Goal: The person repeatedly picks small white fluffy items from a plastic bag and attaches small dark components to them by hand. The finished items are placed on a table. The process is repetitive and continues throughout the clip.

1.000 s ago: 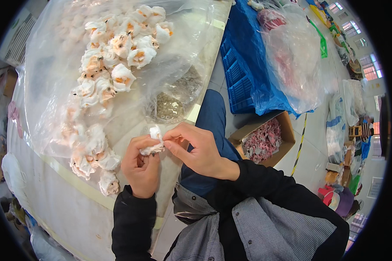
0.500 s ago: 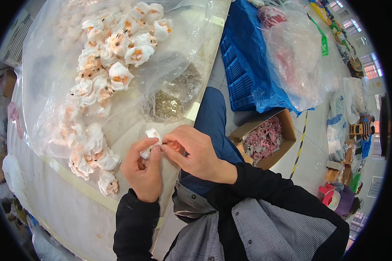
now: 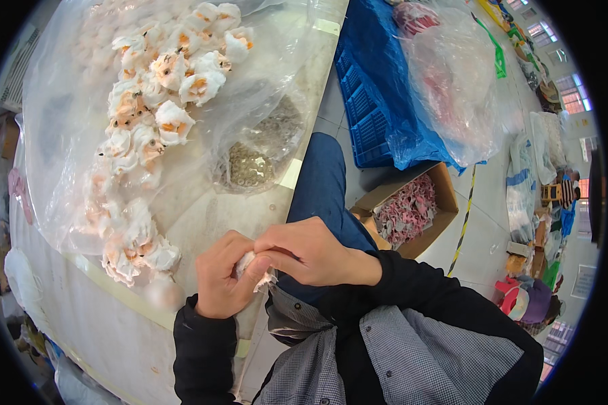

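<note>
Head view: both hands (image 3: 270, 266) pinch white flower (image 3: 253, 268).

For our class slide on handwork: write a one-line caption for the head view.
Both hands, left hand and right hand, pinch a small white fabric flower beside a table heaped with flowers.

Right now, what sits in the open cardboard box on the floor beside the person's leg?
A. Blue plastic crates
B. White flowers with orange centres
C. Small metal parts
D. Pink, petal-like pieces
D: the cardboard box on the floor holds a heap of pink pieces; the white flowers with orange centres lie under clear plastic on the table instead.
</note>
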A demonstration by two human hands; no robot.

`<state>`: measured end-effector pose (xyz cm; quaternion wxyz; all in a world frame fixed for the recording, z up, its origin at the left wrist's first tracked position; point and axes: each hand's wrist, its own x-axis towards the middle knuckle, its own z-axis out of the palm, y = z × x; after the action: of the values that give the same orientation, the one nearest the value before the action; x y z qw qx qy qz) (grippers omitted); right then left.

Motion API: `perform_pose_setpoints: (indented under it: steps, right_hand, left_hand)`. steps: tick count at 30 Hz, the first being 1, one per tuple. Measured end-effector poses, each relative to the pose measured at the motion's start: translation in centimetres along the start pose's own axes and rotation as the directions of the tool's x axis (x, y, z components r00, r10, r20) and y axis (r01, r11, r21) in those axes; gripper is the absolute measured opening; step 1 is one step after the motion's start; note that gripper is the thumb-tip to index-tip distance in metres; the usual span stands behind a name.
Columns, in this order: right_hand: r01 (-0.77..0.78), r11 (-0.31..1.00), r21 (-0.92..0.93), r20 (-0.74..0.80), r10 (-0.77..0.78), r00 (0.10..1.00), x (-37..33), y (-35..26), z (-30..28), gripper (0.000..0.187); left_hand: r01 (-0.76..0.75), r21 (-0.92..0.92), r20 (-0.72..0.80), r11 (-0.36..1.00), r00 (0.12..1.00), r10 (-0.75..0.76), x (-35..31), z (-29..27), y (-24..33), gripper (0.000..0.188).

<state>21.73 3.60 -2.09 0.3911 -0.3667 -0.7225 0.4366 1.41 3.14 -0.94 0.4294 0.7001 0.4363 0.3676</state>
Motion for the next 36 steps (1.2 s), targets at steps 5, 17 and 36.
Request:
perform_pose_setpoints:
  steps: [5, 17, 36]
  right_hand:
    - [-0.109, 0.992, 0.067, -0.078, 0.114, 0.990, -0.8, 0.0, -1.4, 0.009]
    - [-0.234, 0.931, -0.280, -0.286, 0.151, 0.946, 0.3, 2.0, -2.4, 0.025]
    - [-0.382, 0.919, -0.100, -0.162, 0.363, 0.917, 1.4, 1.8, -3.3, 0.012]
  left_hand:
    - [0.037, 0.003, 0.068, 0.999, 0.997, -0.038, -0.2, -0.1, 0.1, 0.011]
    - [0.033, 0.127, -0.089, 0.991, 0.996, -0.022, -0.2, 0.1, 0.4, 0.015]
    - [0.051, 0.268, -0.233, 0.962, 0.972, 0.013, -0.4, 0.5, -0.6, 0.021]
